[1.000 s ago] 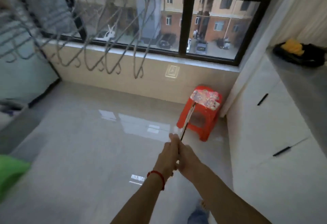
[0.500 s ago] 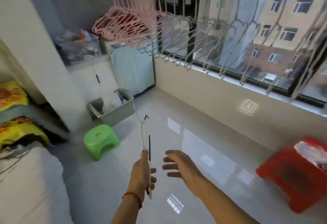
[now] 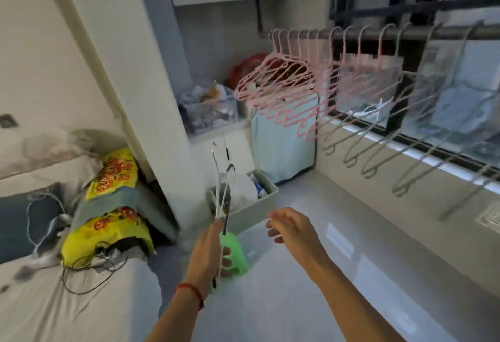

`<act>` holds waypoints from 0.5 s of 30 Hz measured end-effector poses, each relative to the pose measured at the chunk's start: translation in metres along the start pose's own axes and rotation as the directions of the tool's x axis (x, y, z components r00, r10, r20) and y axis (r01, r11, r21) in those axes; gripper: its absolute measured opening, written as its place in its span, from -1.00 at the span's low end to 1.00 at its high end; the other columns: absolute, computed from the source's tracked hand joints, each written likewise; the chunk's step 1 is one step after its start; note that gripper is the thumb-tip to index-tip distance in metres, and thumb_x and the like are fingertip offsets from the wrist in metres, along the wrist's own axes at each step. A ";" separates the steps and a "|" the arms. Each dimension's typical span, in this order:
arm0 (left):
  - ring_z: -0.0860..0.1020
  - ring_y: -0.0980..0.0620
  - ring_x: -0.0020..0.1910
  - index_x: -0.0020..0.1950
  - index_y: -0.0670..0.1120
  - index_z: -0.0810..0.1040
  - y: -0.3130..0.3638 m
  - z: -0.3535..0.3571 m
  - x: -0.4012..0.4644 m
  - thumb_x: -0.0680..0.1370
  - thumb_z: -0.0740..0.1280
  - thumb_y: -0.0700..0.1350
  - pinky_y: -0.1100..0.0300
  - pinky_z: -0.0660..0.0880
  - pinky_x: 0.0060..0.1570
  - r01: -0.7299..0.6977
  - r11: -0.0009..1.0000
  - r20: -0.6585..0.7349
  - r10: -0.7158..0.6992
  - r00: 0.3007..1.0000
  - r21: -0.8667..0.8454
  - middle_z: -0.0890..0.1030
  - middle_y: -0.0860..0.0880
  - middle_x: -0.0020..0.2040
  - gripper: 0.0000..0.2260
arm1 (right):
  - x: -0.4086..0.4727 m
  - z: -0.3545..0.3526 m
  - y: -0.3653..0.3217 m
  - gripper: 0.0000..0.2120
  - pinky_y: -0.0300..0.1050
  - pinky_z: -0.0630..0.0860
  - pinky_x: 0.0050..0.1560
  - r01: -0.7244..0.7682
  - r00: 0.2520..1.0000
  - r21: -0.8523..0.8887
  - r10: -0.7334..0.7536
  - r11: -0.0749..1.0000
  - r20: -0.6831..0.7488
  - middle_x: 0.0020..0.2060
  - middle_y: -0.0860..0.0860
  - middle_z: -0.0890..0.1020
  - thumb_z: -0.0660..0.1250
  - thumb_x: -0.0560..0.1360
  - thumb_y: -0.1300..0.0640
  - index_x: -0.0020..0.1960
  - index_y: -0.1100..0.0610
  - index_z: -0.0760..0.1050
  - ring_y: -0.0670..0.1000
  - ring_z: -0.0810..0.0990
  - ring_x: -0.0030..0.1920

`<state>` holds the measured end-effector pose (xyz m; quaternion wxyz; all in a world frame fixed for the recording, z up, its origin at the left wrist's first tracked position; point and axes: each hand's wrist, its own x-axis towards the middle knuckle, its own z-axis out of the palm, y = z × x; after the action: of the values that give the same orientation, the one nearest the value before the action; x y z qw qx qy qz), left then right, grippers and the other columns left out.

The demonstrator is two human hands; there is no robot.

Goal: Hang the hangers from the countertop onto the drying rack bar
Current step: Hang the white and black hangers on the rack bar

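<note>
Left hand (image 3: 207, 251) is gripping a couple of hangers (image 3: 224, 193) edge-on, fingers curled round the lower part w/ the hooks pointing up; looks like one white and one black, tho they overlap so can't swear there's only two. Red string bracelet (image 3: 190, 289) on that wrist. Right hand (image 3: 290, 226) is out in front just beside it, palm down, fingers loosely spread and relaxed, holding nothing and not touching the hangers. Drying rack bar (image 3: 405, 34) runs across the upper right in front of the window (image 3: 446, 76), well above both hands. It's already got a bunch on it: pink hangers (image 3: 281, 82) packed together at the left end, then grey hangers (image 3: 384, 147) spaced out along the rest toward the right edge, pretty blurry tbh. Below the left hand there's a green stool (image 3: 235, 253) on the shiny tile floor (image 3: 311, 301), partly hidden behind the fingers. Behind that a light plastic bin (image 3: 266, 202) w/ a white bag and other bits in it, sitting near a pale blue panel (image 3: 284, 147) of some kind. Clear box of clutter (image 3: 208, 111) up on a ledge above the white cabinet doors. Left side of frame is a bed (image 3: 54, 301) w/ a yellow floral bundle (image 3: 111, 206) on it and a black cable (image 3: 89, 274) looping across the sheet.
</note>
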<state>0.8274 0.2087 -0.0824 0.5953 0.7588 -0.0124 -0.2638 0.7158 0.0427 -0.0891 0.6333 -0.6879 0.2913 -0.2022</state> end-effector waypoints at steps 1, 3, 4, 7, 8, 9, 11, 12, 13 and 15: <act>0.55 -0.14 -0.34 0.09 -0.01 0.50 0.013 -0.007 0.017 0.62 0.19 0.25 0.11 0.50 -0.39 -0.002 1.000 -0.010 0.002 1.000 -0.003 0.61 -0.24 -0.07 -0.66 | 0.021 0.006 -0.007 -0.90 0.17 0.68 0.07 0.003 1.000 0.005 -0.003 1.000 0.008 -0.18 0.02 0.76 0.39 0.59 0.07 0.02 0.05 0.67 0.06 0.75 -0.10; 0.54 -0.13 -0.35 0.10 -0.03 0.50 0.036 -0.022 0.055 0.63 0.19 0.25 0.09 0.49 -0.38 -0.017 1.000 -0.018 0.017 1.000 -0.007 0.62 -0.25 -0.07 -0.64 | 0.060 0.020 -0.018 -0.89 0.18 0.68 0.06 0.024 1.000 0.004 -0.024 1.000 0.016 -0.19 0.04 0.75 0.38 0.59 0.07 -0.01 0.06 0.68 0.11 0.74 -0.09; 0.53 -0.13 -0.37 0.10 -0.05 0.50 0.047 -0.029 0.074 0.63 0.19 0.24 0.09 0.47 -0.39 -0.027 1.000 -0.024 0.027 0.999 -0.007 0.61 -0.25 -0.09 -0.64 | 0.079 0.028 -0.023 -0.89 0.17 0.68 0.06 0.029 0.999 0.001 -0.029 1.000 0.020 -0.19 0.05 0.75 0.38 0.59 0.08 -0.01 0.06 0.68 0.13 0.74 -0.09; 0.49 -0.11 -0.41 0.00 -0.11 0.47 0.084 -0.046 0.133 0.67 0.17 0.17 0.13 0.43 -0.43 -0.095 0.995 -0.025 0.094 0.995 -0.018 0.56 -0.25 -0.20 -0.66 | 0.136 0.057 -0.041 -0.90 0.11 0.65 0.09 0.050 0.998 0.028 -0.051 0.998 0.027 -0.16 0.06 0.76 0.40 0.59 0.10 0.01 0.08 0.69 0.08 0.75 -0.09; 0.47 -0.10 -0.43 -0.01 -0.12 0.45 0.097 -0.049 0.153 0.68 0.16 0.14 0.14 0.42 -0.44 -0.120 0.992 -0.019 0.120 0.993 -0.025 0.55 -0.24 -0.23 -0.67 | 0.154 0.068 -0.049 -0.90 0.08 0.64 0.08 0.058 0.998 0.041 -0.059 0.997 0.024 -0.16 0.08 0.77 0.41 0.58 0.10 0.01 0.09 0.69 0.05 0.74 -0.12; 0.47 -0.09 -0.44 0.00 -0.12 0.45 0.110 -0.053 0.176 0.69 0.15 0.12 0.16 0.41 -0.44 -0.141 0.989 -0.006 0.140 0.990 -0.038 0.56 -0.22 -0.25 -0.68 | 0.172 0.080 -0.057 -0.89 0.05 0.62 0.06 0.072 0.997 0.057 -0.073 0.996 0.017 -0.15 0.08 0.77 0.43 0.57 0.08 0.00 0.10 0.69 0.02 0.73 -0.15; 0.48 -0.07 -0.45 0.06 -0.12 0.44 0.140 -0.058 0.217 0.68 0.14 0.14 0.15 0.43 -0.42 -0.162 0.984 0.041 0.165 0.985 -0.070 0.59 -0.20 -0.24 -0.67 | 0.205 0.103 -0.076 -0.87 0.05 0.62 0.03 0.105 0.994 0.072 -0.105 0.992 -0.005 -0.18 0.05 0.76 0.43 0.55 0.08 0.02 0.13 0.68 -0.01 0.70 -0.18; 0.50 -0.08 -0.43 0.10 -0.12 0.44 0.157 -0.059 0.236 0.67 0.14 0.17 0.12 0.46 -0.38 -0.179 0.982 0.065 0.183 0.981 -0.065 0.61 -0.20 -0.21 -0.65 | 0.221 0.113 -0.086 -0.87 0.06 0.63 0.03 0.119 0.993 0.067 -0.118 0.991 -0.018 -0.20 0.03 0.75 0.43 0.55 0.09 0.02 0.13 0.68 -0.03 0.69 -0.19; 0.53 -0.10 -0.38 0.13 -0.11 0.44 0.172 -0.060 0.256 0.66 0.14 0.20 0.09 0.49 -0.35 -0.197 0.980 0.086 0.200 0.976 -0.039 0.63 -0.21 -0.14 -0.62 | 0.239 0.122 -0.096 -0.87 0.05 0.63 0.02 0.132 0.991 0.054 -0.130 0.990 -0.033 -0.21 0.00 0.74 0.42 0.55 0.08 0.02 0.12 0.68 -0.05 0.69 -0.20; 0.56 -0.14 -0.29 0.17 -0.09 0.44 0.205 -0.063 0.290 0.65 0.13 0.23 0.07 0.52 -0.32 -0.239 0.971 0.126 0.235 0.964 0.016 0.64 -0.24 -0.03 -0.61 | 0.270 0.136 -0.117 -0.89 0.02 0.64 -0.01 0.159 0.985 0.027 -0.157 0.987 -0.066 -0.18 0.00 0.75 0.41 0.55 0.07 0.02 0.07 0.68 -0.03 0.70 -0.16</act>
<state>1.1640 0.1092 0.0016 0.6088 0.7434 -0.1439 -0.2367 1.0227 -0.0285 -0.0136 0.6166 -0.6917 0.2526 -0.2783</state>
